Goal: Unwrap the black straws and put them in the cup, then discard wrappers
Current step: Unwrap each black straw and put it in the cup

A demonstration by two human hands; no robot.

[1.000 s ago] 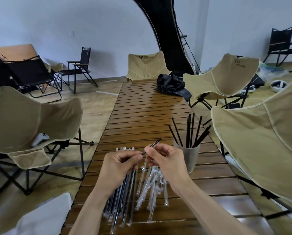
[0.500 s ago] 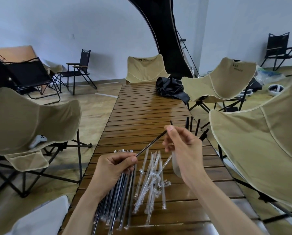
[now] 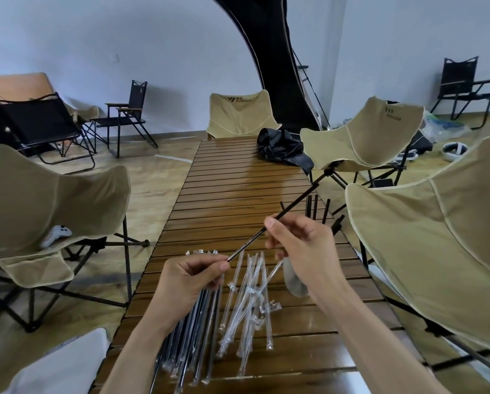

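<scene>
One black straw [image 3: 269, 224] is held slanted above the table [image 3: 238, 177]: right hand [image 3: 300, 245] fingers pinched mid-shaft, left hand [image 3: 192, 275] fingers clamped on its lower, wrapper-clad end. The cup [image 3: 293, 282] is seen behind the right wrist.

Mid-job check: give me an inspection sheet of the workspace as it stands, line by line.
Surface: slatted wooden table, long, running away from the camera.
Job's things: one black straw held in the air between both hands; cup mostly hidden behind the right hand, straw tops showing above it; wrapped straws bundled under the left hand; empty wrappers loose beside them.
Clutter: black bag at the table's far end.
Hands: left hand pinches the straw's lower end; right hand grips it higher up.
Cables: nothing seen.
Surroundings: beige folding chairs around the table, black chairs by the wall, white controller on a left chair.
</scene>
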